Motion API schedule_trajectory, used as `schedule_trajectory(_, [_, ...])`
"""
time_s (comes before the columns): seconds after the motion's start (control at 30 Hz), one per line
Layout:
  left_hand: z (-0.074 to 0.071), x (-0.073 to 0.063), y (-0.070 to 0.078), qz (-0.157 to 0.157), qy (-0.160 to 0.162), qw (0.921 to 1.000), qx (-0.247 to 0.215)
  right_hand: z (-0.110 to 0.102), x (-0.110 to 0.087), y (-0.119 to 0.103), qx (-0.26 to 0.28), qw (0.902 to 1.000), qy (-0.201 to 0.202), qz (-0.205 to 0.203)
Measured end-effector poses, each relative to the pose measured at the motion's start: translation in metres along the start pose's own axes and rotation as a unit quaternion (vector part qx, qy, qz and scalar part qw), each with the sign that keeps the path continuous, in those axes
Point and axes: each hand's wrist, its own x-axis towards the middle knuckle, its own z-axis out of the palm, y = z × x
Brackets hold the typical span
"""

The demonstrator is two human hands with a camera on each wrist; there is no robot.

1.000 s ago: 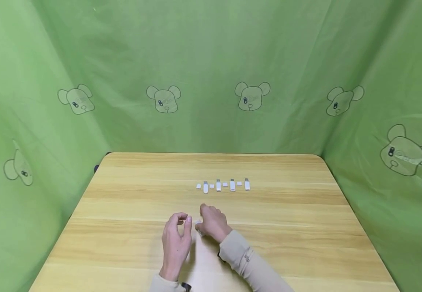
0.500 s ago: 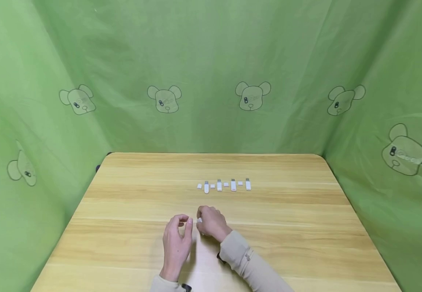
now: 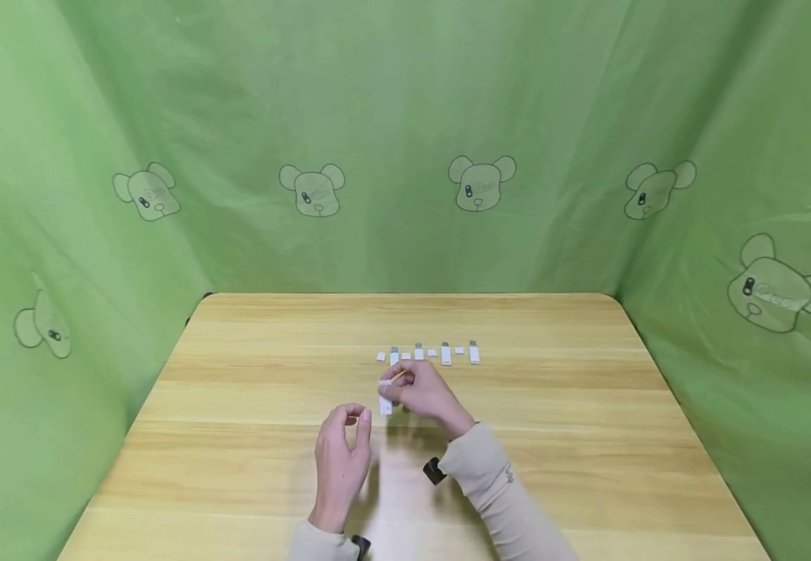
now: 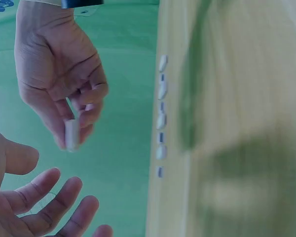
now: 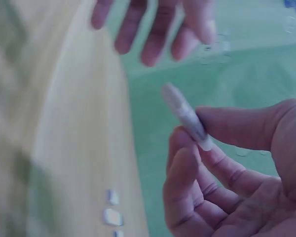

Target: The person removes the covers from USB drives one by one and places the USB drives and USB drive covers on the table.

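My right hand [image 3: 429,389] pinches a white USB stick [image 3: 386,403] between thumb and fingers, held up above the table. In the right wrist view the stick [image 5: 182,109] slants, one end by the thumb and the other pointing toward the left hand. My left hand [image 3: 340,460] is just to the left, its fingers loosely bent and holding nothing. The left wrist view shows its thumb and fingers [image 4: 64,202] spread apart. Beyond the hands lies a row of white USB sticks [image 3: 474,354] with bare metal plugs, small white caps [image 3: 459,351] between them. The right hand partly covers two of those sticks.
A wood-grain table [image 3: 251,374] lies under the hands. Green curtains [image 3: 405,86] printed with bear heads stand behind it and at both sides. A dark wrist camera [image 3: 435,471] hangs from the right sleeve.
My right hand has risen and moved away from me, toward the row, carrying the USB stick, which now shows more fully. The left hand stays nearly still.
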Motion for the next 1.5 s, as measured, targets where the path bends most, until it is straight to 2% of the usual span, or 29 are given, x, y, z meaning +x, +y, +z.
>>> schedule_trajectory(0.23, [-0.002, 0.005, 0.017, 0.023, -0.012, 0.9994, -0.023, -0.015, -0.013, -0.02, 0.071, 0.9973, 0.007, 0.02])
schedule_trajectory(0.43, [-0.002, 0.007, 0.029, 0.037, -0.044, 0.9975, -0.042, -0.017, -0.018, -0.026, 0.104, 0.9945, 0.013, 0.008])
schedule_trajectory(0.6, [-0.001, 0.007, 0.032, 0.037, -0.061, 0.9959, -0.056, -0.018, -0.023, -0.03, 0.11, 0.9935, 0.03, 0.001])
schedule_trajectory(0.97, [-0.003, 0.011, 0.034, 0.053, -0.015, 0.9913, -0.12, -0.02, -0.032, -0.036, 0.111, 0.9934, 0.017, -0.022])
schedule_trajectory(1.13, [-0.004, 0.011, 0.034, 0.06, -0.037, 0.9905, -0.118, -0.021, -0.035, -0.036, 0.101, 0.9942, 0.009, -0.037])
schedule_trajectory(1.3, [-0.004, 0.01, 0.036, 0.08, -0.067, 0.9893, -0.101, -0.019, -0.039, -0.035, 0.076, 0.9942, -0.025, -0.072])
schedule_trajectory(1.4, [-0.003, 0.01, 0.036, 0.095, -0.075, 0.9882, -0.094, -0.019, -0.04, -0.034, 0.071, 0.9929, -0.048, -0.083])
schedule_trajectory(1.5, [-0.003, 0.011, 0.035, 0.095, -0.075, 0.9885, -0.09, -0.018, -0.041, -0.035, 0.067, 0.9924, -0.061, -0.082])
